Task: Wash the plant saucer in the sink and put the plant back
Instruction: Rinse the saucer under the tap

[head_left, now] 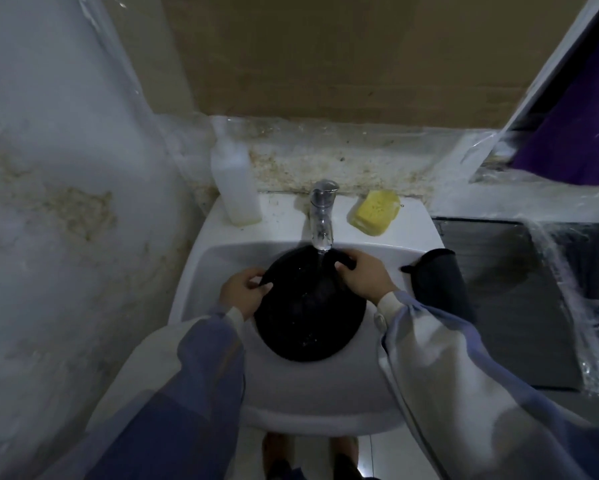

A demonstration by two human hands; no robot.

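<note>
A round black plant saucer point(308, 313) lies tilted in the white sink point(222, 258), under the chrome tap point(321, 216). Water runs from the tap onto the saucer's far part. My left hand point(244, 292) grips the saucer's left rim. My right hand point(362, 277) grips its upper right rim. Wet drops show on the saucer's surface. No plant is in view.
A white plastic bottle point(235, 181) stands on the sink's back left ledge. A yellow sponge point(374, 211) lies at the back right. A dark cloth or mitt point(436, 282) hangs over the sink's right edge. A stained wall is at left, a dark counter at right.
</note>
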